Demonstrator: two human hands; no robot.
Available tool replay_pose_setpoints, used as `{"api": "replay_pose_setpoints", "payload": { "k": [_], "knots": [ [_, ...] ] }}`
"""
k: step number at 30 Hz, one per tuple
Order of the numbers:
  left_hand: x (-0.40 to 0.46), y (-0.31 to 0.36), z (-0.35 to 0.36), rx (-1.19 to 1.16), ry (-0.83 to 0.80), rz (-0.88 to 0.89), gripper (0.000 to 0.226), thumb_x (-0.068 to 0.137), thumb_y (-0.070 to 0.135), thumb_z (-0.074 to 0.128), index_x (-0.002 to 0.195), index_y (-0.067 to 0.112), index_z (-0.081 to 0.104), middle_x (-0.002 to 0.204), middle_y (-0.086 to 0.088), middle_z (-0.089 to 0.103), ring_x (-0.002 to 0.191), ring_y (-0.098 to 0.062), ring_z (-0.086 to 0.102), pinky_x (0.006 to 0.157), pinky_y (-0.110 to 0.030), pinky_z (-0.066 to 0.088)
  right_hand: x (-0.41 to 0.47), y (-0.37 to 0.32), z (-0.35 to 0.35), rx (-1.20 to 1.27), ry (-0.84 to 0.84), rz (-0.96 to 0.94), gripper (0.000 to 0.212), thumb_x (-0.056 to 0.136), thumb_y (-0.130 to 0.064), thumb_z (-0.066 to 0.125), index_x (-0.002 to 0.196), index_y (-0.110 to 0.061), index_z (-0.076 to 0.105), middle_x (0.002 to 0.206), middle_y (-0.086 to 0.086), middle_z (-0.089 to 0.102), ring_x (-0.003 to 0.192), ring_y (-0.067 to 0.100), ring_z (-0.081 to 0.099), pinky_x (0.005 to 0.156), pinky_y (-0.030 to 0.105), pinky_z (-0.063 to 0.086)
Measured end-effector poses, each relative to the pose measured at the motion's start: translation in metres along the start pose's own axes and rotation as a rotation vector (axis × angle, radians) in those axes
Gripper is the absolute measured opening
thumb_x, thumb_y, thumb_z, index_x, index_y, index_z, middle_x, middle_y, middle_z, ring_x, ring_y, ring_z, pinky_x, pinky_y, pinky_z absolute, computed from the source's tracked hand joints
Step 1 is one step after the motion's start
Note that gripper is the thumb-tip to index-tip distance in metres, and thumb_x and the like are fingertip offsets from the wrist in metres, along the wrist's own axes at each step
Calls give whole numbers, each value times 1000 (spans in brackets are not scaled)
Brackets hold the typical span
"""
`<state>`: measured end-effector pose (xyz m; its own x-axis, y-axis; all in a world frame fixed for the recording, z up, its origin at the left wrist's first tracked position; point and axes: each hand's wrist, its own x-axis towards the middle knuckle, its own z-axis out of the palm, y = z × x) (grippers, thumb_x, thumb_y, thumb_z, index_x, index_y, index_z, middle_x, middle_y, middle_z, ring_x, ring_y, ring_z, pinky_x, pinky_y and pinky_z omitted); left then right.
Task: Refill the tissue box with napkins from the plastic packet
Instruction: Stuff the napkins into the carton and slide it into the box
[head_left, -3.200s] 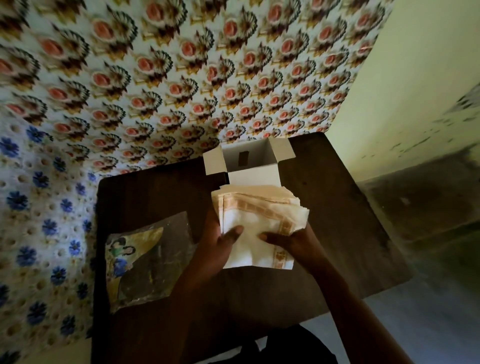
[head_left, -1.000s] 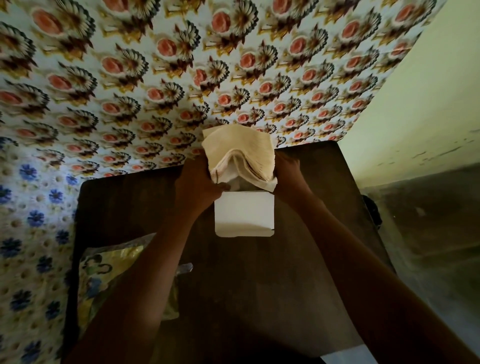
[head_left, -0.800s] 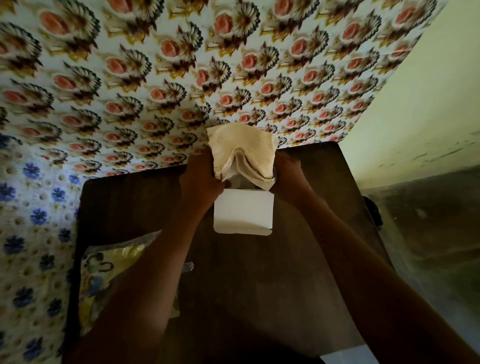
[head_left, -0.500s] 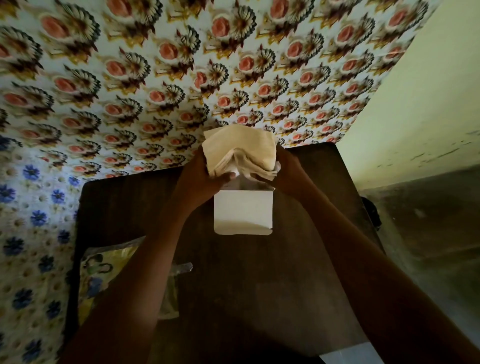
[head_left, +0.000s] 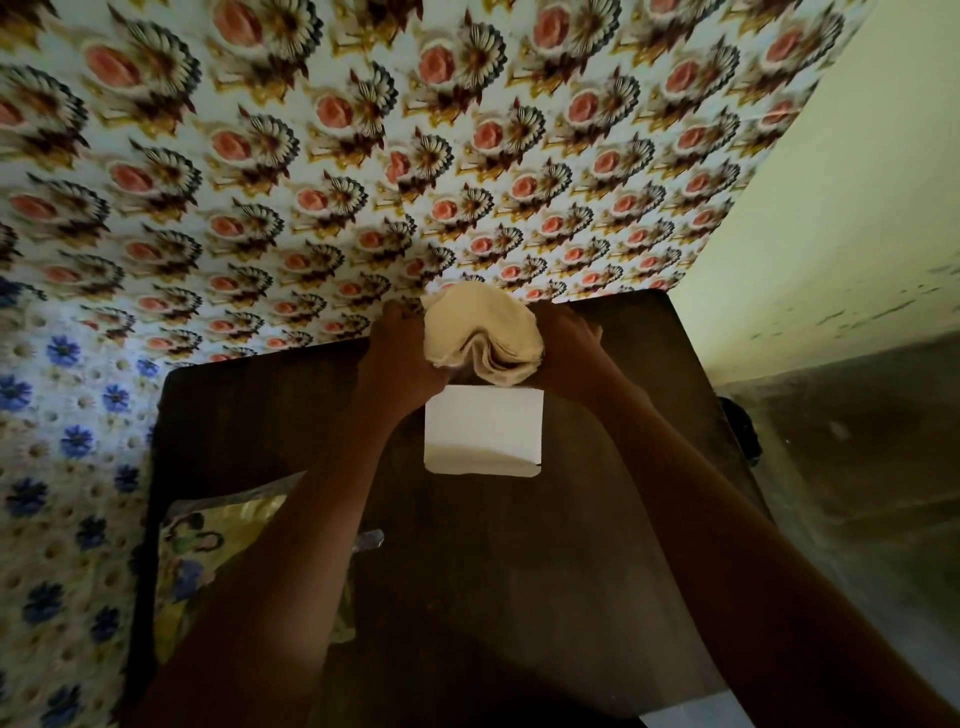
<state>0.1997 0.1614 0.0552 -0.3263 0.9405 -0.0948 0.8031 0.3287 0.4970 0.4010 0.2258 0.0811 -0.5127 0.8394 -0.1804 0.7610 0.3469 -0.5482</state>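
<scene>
Two arms reach far out.
The left hand (head_left: 402, 364) and right hand (head_left: 569, 351) squeeze in toward each other, fingers curled.

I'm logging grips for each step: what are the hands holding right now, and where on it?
Both hands hold the bent stack of napkins by its opposite sides, left hand and right hand, above the white box.

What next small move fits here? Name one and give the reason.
Probably press the napkin stack straight down into the tissue box. The left hand and right hand squeeze the stack into an arch above the box's open top, and most of it is not yet inside. The plastic packet lies aside on the table.
</scene>
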Motion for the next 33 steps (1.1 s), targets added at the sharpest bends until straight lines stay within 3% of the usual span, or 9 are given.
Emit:
{"api": "replay_pose_setpoints", "payload": {
  "k": [2, 5, 10, 16, 20, 23, 27, 30, 33],
  "knots": [
    [-2, 1, 2, -55, 58, 66, 81, 75, 39, 84, 140, 17, 41, 144, -9, 43, 131, -28, 44, 99, -43, 50, 0, 3, 2, 88, 75, -17, 78, 75, -39, 86, 141, -17, 49, 139, 9, 58, 132, 30, 49, 102, 32, 32],
    [-4, 7, 0, -86, 113, 154, 66, 80, 37, 80, 134, 16, 48, 133, -6, 55, 121, -22, 53, 93, -29, 44, 0, 9, 5, 140, 147, -4, 63, 78, -37, 84, 133, -19, 59, 131, 7, 66, 126, 28, 57, 105, 32, 36],
    [-1, 9, -2, 108, 71, 190, 56, 73, 34, 85, 121, 14, 63, 121, -8, 64, 112, -27, 59, 89, -38, 50, 2, 12, 11, -43, 55, 2, 63, 78, -41, 81, 134, -21, 61, 144, 5, 48, 139, 29, 35, 112, 48, 21],
    [4, 16, 2, 495, -84, 111, 56, 69, 37, 83, 116, 15, 64, 138, -13, 34, 130, -37, 36, 97, -47, 49, 10, 11, 22, -308, 32, -1, 61, 73, -49, 82, 128, -32, 65, 151, 11, 22, 139, 38, 18, 114, 67, 23],
    [9, 18, 12, 494, -130, 36, 54, 69, 31, 82, 116, 15, 59, 147, -12, 16, 142, -41, 19, 111, -57, 36, 20, 8, 29, -346, -54, 57, 52, 72, -50, 82, 118, -28, 70, 153, 12, 18, 140, 40, 16, 112, 69, 24],
    [13, 18, 11, 469, -238, -12, 48, 75, 28, 78, 119, 20, 62, 153, -11, 19, 147, -38, 18, 115, -63, 26, 26, 9, 28, -324, -162, 74, 55, 76, -44, 81, 127, -29, 65, 156, 11, 20, 145, 42, 14, 114, 72, 18],
    [6, 0, 9, 185, -186, 44, 52, 79, 35, 79, 127, 25, 61, 146, -3, 39, 136, -28, 42, 107, -53, 43, 12, 25, 24, -106, -73, 18, 58, 80, -37, 80, 133, -29, 59, 154, 2, 33, 146, 30, 27, 116, 67, 21],
    [-8, -10, 5, -99, -6, 45, 56, 80, 29, 81, 129, 21, 55, 143, -4, 43, 131, -24, 47, 98, -34, 44, -6, 42, 27, 181, 189, 59, 61, 82, -38, 79, 136, -31, 54, 144, 1, 49, 128, 22, 49, 106, 52, 44],
    [-20, -14, 0, -309, 135, -106, 73, 78, 25, 84, 138, 18, 42, 139, -7, 53, 125, -25, 54, 98, -40, 52, -20, 51, 33, 400, 361, 160, 62, 82, -32, 81, 136, -25, 53, 134, -1, 59, 116, 14, 59, 90, 32, 57]
  ]
}}
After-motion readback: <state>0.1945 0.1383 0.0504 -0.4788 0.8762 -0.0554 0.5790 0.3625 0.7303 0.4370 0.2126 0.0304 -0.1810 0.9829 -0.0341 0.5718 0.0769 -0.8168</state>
